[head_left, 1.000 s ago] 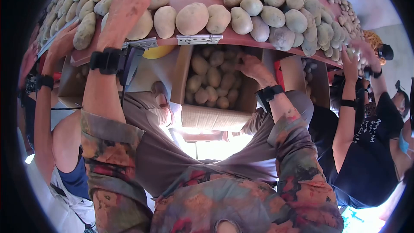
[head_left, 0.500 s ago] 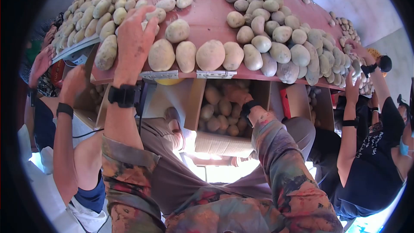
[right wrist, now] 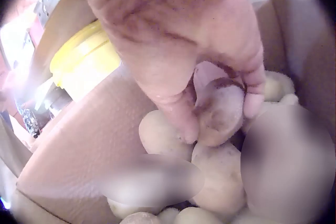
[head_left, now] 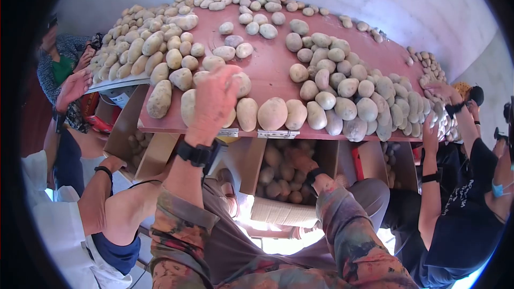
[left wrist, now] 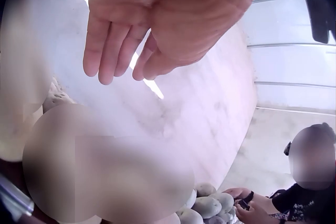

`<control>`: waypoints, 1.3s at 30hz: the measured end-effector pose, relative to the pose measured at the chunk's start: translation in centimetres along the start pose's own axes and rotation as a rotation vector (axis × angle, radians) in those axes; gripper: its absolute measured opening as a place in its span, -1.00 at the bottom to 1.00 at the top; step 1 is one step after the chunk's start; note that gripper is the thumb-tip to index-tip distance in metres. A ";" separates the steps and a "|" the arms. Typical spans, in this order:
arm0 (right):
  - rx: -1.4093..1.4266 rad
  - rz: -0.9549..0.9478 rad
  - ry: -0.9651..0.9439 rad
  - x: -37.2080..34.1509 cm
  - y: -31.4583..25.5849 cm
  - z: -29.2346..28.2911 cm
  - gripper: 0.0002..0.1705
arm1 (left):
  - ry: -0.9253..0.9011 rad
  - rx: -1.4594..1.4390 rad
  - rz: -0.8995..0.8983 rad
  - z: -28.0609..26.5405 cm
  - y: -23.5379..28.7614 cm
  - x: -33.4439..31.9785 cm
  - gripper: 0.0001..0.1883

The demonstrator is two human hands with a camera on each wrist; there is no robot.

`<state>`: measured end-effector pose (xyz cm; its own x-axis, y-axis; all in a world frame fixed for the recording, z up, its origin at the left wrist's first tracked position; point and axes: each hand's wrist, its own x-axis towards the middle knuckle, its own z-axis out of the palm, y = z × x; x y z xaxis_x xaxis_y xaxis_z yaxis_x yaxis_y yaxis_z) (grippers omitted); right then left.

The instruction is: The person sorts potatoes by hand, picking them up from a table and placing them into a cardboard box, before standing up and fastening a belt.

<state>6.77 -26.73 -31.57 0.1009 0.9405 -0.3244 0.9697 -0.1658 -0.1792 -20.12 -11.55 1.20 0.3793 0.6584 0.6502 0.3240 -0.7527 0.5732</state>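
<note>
My left hand (head_left: 214, 101) hovers over potatoes near the table's front edge. Its fingers hang relaxed with nothing between them in the left wrist view. Under and beside it runs a row of large potatoes (head_left: 272, 113). My right hand (head_left: 301, 160) reaches down into a cardboard box (head_left: 284, 211) below the table edge. In the right wrist view, its thumb and fingers grip a potato (right wrist: 223, 119) with a dark patch, on top of other potatoes (right wrist: 218, 176) in the box. Part of that potato is hidden by the hand.
Heaps of potatoes lie on the red table (head_left: 267, 75) at left (head_left: 136, 48) and right (head_left: 367, 108). Metal hinges (head_left: 278, 134) sit at its front edge. A yellow bucket (right wrist: 86, 61) stands beside the box. People work close by on both sides, with more boxes (head_left: 155, 155).
The head view has tilted up, showing more table. My left hand has shifted right along the front potatoes. My right hand has gone from the box's right side deeper among its potatoes.
</note>
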 end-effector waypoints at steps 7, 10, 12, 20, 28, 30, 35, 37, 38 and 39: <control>0.556 -0.045 -0.161 -10.6 -4.4 -9.1 -0.70 | -0.364 -0.382 -0.093 2.4 3.0 -1.0 -0.79; 0.752 -0.049 -0.228 -13.7 -7.8 -14.5 -0.69 | -0.638 -0.410 -0.208 1.3 4.2 -0.9 -0.76; 0.848 -0.125 -0.224 -15.8 -10.0 -18.2 -0.61 | -0.758 -0.456 -0.261 0.8 4.7 -1.1 -0.71; 1.375 -0.333 0.071 -20.2 -13.4 -27.3 -0.56 | -0.847 -0.553 -0.367 -0.5 6.3 -1.5 -0.51; 1.069 -0.389 0.626 -14.4 -15.5 -29.5 -0.39 | -0.678 -0.949 -0.444 0.4 6.8 -1.3 -0.48; 0.641 -0.410 0.774 -13.1 -15.8 -29.9 -0.33 | -0.624 -0.921 -0.457 1.1 5.9 -1.2 -0.49; 0.553 -0.410 0.720 -11.4 -16.8 -32.0 -0.35 | -0.395 -0.870 -0.520 2.8 4.7 -1.5 -0.52; 0.548 -0.423 0.727 -10.2 -16.1 -32.2 -0.37 | -0.367 -0.867 -0.537 1.9 4.8 -0.6 -0.48; 0.545 -0.416 0.732 -9.7 -16.0 -32.3 -0.37 | -0.373 -0.872 -0.533 1.9 3.9 -0.4 -0.48; 0.591 -0.351 0.682 -9.1 -15.9 -32.4 -0.36 | -0.289 -0.868 -0.550 1.9 2.5 -0.5 -0.51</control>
<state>-2.35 -23.08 4.34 0.1153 0.9038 0.4121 0.7195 0.2100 -0.6620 -17.84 -13.78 1.38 0.5971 0.7937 0.1158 -0.1716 -0.0146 0.9851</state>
